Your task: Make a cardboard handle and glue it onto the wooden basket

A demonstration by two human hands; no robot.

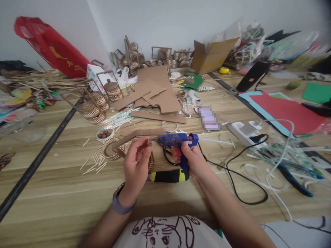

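Observation:
My right hand (pixel 192 156) is wrapped round the handle of a blue hot glue gun (pixel 173 139), fingers at its orange trigger. A clear glue stick (pixel 218 141) sticks out of the gun's back end. The nozzle points left and meets a small brown piece (pixel 148 141) pinched in the fingertips of my left hand (pixel 138 160); its kind is too small to make out. Under and beside my left hand lie a ring of short sticks (pixel 111 148) and a bent cardboard strip (pixel 139 132). A yellow-and-black tool handle (pixel 169 176) lies just below the gun.
Loose short sticks (pixel 95 165) and a bowl of brown beads (pixel 105 133) lie left. Finished little stick buckets (pixel 91 111) stand behind them. Cardboard sheets (pixel 157 86) cover the middle back. Right are a power strip (pixel 244 134), looping cables (pixel 258 201) and pliers (pixel 293 179).

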